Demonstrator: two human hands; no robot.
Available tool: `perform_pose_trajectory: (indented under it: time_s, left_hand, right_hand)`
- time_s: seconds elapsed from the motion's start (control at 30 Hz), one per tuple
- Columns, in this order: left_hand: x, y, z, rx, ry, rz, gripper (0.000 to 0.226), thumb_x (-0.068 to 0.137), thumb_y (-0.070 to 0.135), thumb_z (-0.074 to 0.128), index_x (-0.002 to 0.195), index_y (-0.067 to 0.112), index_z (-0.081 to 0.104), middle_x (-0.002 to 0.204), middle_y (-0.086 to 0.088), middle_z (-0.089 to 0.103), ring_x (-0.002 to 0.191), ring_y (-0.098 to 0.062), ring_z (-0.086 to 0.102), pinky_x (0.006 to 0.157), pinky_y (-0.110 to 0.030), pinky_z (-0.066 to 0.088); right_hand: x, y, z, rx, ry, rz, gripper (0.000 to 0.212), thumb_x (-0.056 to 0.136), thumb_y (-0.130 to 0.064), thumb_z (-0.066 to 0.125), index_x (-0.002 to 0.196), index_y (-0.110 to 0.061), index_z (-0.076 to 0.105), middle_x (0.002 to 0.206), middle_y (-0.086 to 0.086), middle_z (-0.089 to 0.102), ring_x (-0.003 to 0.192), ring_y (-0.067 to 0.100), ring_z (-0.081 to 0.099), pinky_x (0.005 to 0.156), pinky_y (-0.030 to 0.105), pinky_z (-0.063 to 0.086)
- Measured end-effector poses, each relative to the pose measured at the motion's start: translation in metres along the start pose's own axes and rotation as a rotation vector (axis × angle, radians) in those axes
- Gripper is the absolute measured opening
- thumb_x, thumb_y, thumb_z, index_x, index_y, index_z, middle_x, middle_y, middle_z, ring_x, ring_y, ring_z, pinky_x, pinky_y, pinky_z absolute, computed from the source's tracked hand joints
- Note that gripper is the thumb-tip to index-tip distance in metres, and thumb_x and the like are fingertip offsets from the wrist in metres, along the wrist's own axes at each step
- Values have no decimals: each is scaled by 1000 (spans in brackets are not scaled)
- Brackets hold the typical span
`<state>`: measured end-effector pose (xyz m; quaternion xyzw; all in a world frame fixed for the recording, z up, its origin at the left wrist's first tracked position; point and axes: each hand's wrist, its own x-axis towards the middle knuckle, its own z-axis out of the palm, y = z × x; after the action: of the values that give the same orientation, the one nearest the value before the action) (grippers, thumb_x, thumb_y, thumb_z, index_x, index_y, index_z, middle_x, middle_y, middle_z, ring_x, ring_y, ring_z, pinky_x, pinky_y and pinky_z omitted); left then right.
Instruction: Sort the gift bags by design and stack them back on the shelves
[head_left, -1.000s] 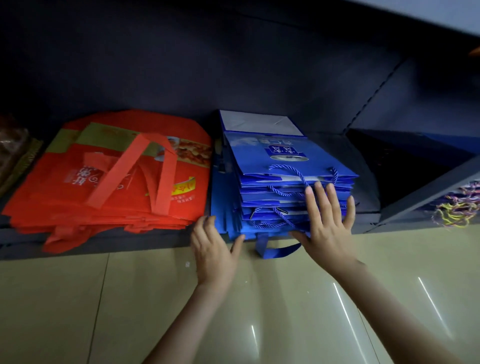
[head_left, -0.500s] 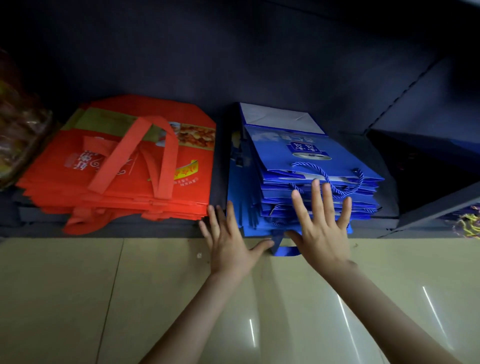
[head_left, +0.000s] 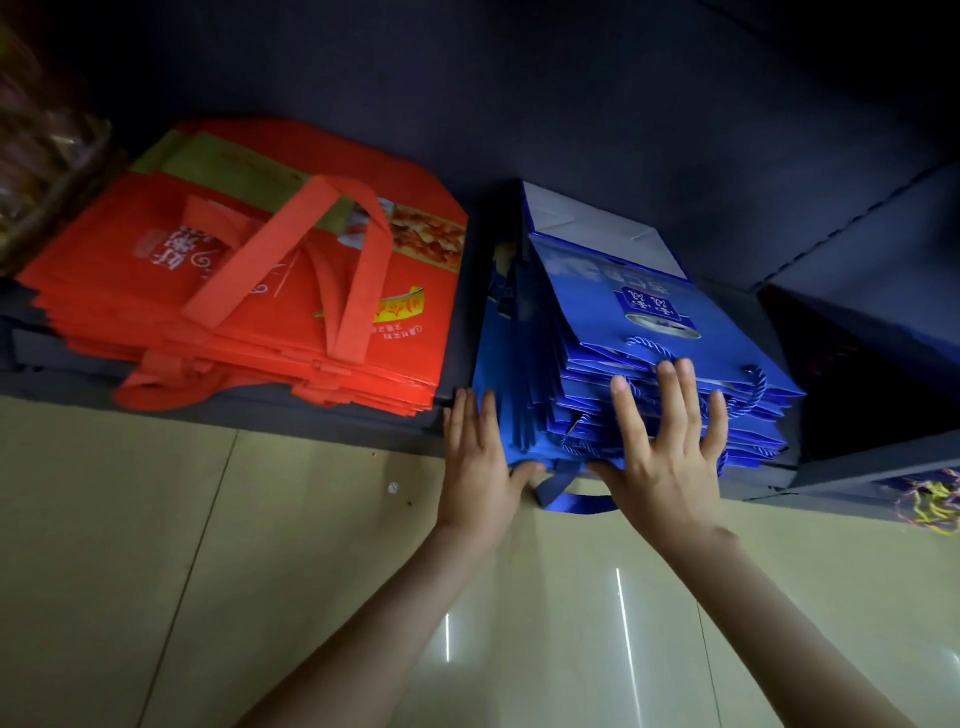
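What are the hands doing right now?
Left hand: open, flat against the blue bag stack.
Right hand: open, pressing the stack's front.

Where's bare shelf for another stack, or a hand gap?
A narrow strip of dark shelf between the stack of red fabric tote bags and the stack of blue paper gift bags; the left hand sits at its front. Beige tiled floor in front is open.

— Dim?
— Mostly. The shelf recess is almost black, yet the glossy floor shows white glare streaks (thin, upright ones).
— Sharp?
— Centre, yes; the far left edge smears, and straight lines bow outward.
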<state>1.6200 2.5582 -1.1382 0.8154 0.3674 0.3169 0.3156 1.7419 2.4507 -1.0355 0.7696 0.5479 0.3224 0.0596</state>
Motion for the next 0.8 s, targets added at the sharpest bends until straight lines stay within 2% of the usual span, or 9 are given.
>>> perform_pose_trajectory:
  time_s: [0.07,0.2,0.4,0.47,0.53,0.57,0.63,0.7,0.8]
  left_hand:
    - [1,3,-1,-26,33,23,101,51,30,91,130,-1,37,129,-30,52,123,-42,45,105,-37,25]
    - [-1,17,3,-39,21,50,97,47,21,93,126,3,40,115,-23,63,107,-41,61,87,-36,48]
    - [0,20,7,-9,-53,14,97,49,32,91,128,3,43,114,-18,65,104,-34,64,81,-32,52]
    - [3,23,2,-34,-89,-17,102,54,30,90,137,1,39,120,-18,63,108,-34,62,82,-32,52]
    - [7,35,-8,-80,-90,-53,112,60,26,88,148,2,22,130,-19,55,118,-34,55,91,-32,48]
    - [9,42,-15,-132,-129,-78,117,65,29,86,151,5,10,139,-18,47,126,-33,46,100,-33,42]
    - [11,53,-27,-302,-250,-97,128,63,52,80,152,18,-6,152,-9,27,139,-28,27,112,-37,29]
    - [13,61,-38,-531,-263,-106,120,60,71,69,149,37,-4,155,5,17,143,-16,21,115,-39,24]
    - [22,71,-51,-748,-148,-207,84,75,70,51,140,51,1,159,7,5,145,-6,9,118,-43,16]
  right_hand:
    - [-1,0,0,1,19,1,136,53,-42,91,153,-25,0,147,26,20,139,41,19,112,53,12]
    - [1,6,-1,3,22,-4,129,53,-43,90,152,-26,9,152,22,12,140,37,14,111,51,13]
    - [-5,7,9,-36,-2,-29,133,59,-38,88,153,-21,-6,156,22,-1,140,37,10,112,53,9]
    - [-6,6,10,-40,-6,-40,128,63,-38,86,153,-19,-3,156,22,-5,140,38,9,112,54,7]
    - [-4,6,9,-16,-4,-39,123,63,-39,86,152,-20,3,154,21,1,140,37,8,113,53,6]
    - [-3,7,7,8,1,-35,121,65,-43,84,152,-21,4,153,20,3,141,36,8,113,53,6]
    - [1,13,-1,105,16,-31,113,73,-62,69,153,-21,0,154,16,8,144,31,9,113,51,11]
    - [-1,27,-12,303,17,49,101,81,-72,48,153,-23,-2,157,10,12,147,22,8,113,47,12]
    - [-15,54,-18,576,-12,496,88,85,-65,41,153,-27,-1,159,-5,5,147,13,1,115,39,4]
